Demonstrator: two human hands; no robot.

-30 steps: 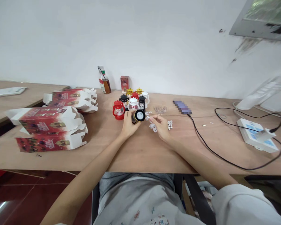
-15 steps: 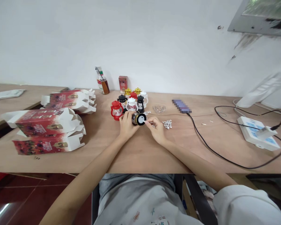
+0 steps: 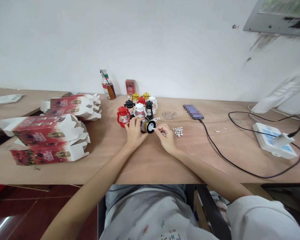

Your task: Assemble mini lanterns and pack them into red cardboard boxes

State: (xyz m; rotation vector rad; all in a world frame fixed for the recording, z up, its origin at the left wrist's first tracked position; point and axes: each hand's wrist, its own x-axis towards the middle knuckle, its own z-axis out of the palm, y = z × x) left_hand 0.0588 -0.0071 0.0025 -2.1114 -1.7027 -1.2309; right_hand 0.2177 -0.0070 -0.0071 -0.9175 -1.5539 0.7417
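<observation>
My left hand (image 3: 135, 134) is closed around a small black lantern with a gold band (image 3: 146, 126), tipped on its side so its round underside faces right. At that underside my right hand (image 3: 167, 139) pinches a small white piece (image 3: 153, 129) between thumb and forefinger, its tip touching the white centre. Just behind stand several small lanterns: a red one (image 3: 123, 116), a white one (image 3: 140, 110), black ones (image 3: 149, 108) and gold-topped ones (image 3: 146, 95). Close to my right hand lie silvery button-like discs (image 3: 178, 131), a heap of tiny metal parts (image 3: 169, 115) and white bits (image 3: 157, 119).
Open red-and-white cartons (image 3: 50, 133) are stacked at left. Against the wall stand a bottle of brown liquid (image 3: 109, 89) and a small red box (image 3: 130, 88). To the right lie a phone (image 3: 193, 111), its black cable (image 3: 220, 157) and a white power strip (image 3: 272, 140).
My right hand has moved left from beside the white bits to the lantern's underside, bringing the small white piece against it. My left hand keeps its hold, with the lantern turned slightly.
</observation>
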